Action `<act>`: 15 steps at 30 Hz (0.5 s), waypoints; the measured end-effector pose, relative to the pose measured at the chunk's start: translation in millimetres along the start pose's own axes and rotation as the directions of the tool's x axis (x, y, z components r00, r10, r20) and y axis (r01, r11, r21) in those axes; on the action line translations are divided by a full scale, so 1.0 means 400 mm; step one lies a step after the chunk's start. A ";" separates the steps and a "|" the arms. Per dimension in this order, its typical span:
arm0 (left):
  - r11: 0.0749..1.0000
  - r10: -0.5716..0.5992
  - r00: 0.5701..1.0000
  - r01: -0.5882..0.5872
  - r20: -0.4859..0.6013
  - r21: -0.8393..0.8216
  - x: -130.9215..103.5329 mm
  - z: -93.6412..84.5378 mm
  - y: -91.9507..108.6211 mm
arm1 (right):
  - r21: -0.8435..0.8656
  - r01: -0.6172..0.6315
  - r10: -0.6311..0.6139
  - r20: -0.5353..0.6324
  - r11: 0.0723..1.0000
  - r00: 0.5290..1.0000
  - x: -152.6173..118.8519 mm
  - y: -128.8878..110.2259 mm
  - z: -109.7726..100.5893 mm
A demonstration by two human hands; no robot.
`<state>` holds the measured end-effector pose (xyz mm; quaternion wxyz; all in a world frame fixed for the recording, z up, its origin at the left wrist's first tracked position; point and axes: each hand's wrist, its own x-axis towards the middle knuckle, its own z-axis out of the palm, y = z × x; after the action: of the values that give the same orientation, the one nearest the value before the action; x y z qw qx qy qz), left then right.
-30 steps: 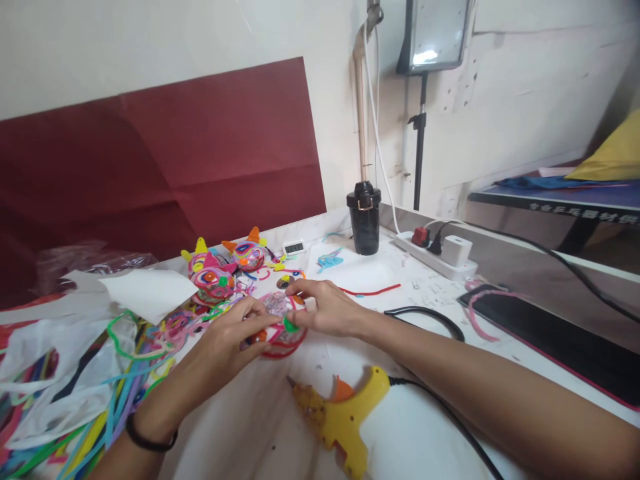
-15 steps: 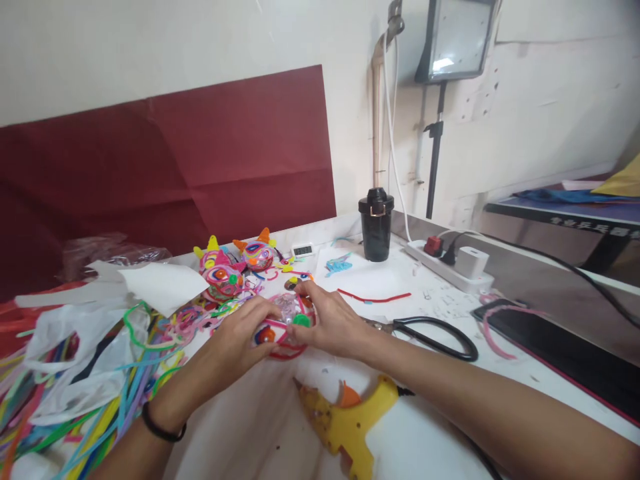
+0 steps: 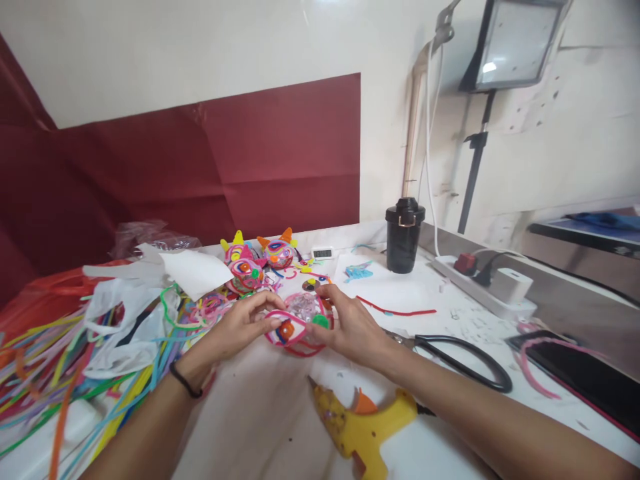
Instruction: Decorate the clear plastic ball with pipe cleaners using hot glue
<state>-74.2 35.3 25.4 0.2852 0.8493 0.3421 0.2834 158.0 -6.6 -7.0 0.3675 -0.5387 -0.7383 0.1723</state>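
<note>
Between both hands is a round ornament [image 3: 305, 308] of clear plastic with pink edging, an orange-and-blue eye shape and a green disc. My left hand [image 3: 245, 325] grips its left side, thumb near the orange spot. My right hand [image 3: 353, 327] holds the right side, thumb by the green disc and fingers over the far edge. A yellow glue gun [image 3: 367, 427] lies on the table [image 3: 250, 407] below the hands. Black-handled scissors [image 3: 465, 360] lie beside my right forearm.
Finished-looking colourful ornaments [image 3: 245, 267] sit behind the hands. Coloured strips [image 3: 120, 380] and white paper [image 3: 195, 272] crowd the left. Back right are a black cup [image 3: 403, 237], a power strip [image 3: 483, 287] and a phone [image 3: 585, 373].
The camera view has turned left, so the scene sits further right. My left fingers have loosened slightly and show more of the ornament's eye shape. Both hands still hold it.
</note>
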 end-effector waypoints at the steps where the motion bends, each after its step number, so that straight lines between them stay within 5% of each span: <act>1: 1.000 0.003 1.000 -0.003 -0.015 0.002 0.000 0.002 -0.007 | 0.005 0.004 -0.004 -0.001 1.000 1.000 0.000 0.001 0.001; 9: 0.967 0.233 0.961 -0.213 -0.148 0.141 0.009 0.018 -0.041 | 0.050 0.033 -0.032 -0.033 0.998 0.999 0.000 0.025 0.018; 15: 0.966 0.254 0.937 -0.233 -0.238 0.113 0.011 0.047 -0.056 | 0.116 0.048 -0.044 -0.044 0.992 0.998 0.004 0.048 0.025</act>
<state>-68.2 46.6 -1.0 0.1668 0.8535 0.2793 0.4071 163.3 3.1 -25.7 0.4177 -0.5025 -0.7313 0.1955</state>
